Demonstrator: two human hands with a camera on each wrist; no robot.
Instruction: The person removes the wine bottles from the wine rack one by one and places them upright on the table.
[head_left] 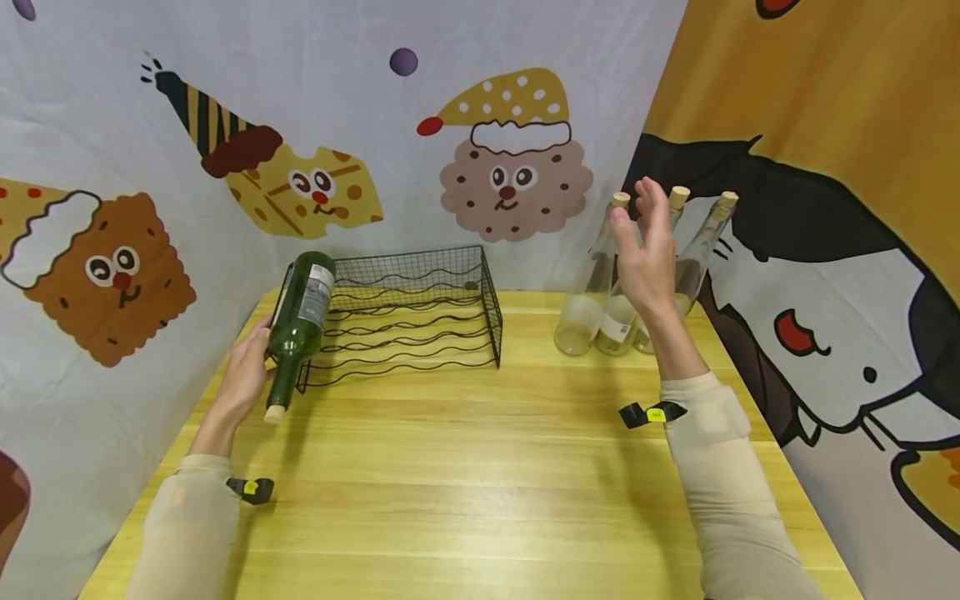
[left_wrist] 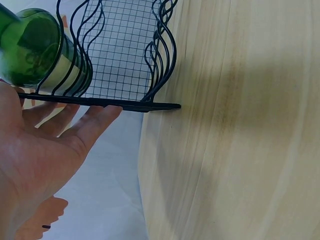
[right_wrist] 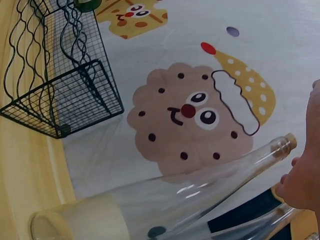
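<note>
A green corked bottle (head_left: 297,321) lies in the left end of the black wire wine rack (head_left: 405,375), its neck pointing toward the front. My left hand (head_left: 243,367) is beside it; in the left wrist view, extended fingers (left_wrist: 102,117) touch the outer side of the rack, and the thumb is hidden. On the right stand several clear corked bottles, among them the leftmost clear bottle (head_left: 587,304) and the rightmost clear bottle (head_left: 696,258). My right hand (head_left: 647,258) is raised in front of their necks, fingers extended upward. Nothing shows in its grasp. The right wrist view catches only its edge.
The wooden table (head_left: 465,500) stretches across the front. A printed cloth (head_left: 360,133) with cartoon figures hangs close behind the rack, and an orange-and-white cloth (head_left: 847,275) borders the right side near the clear bottles.
</note>
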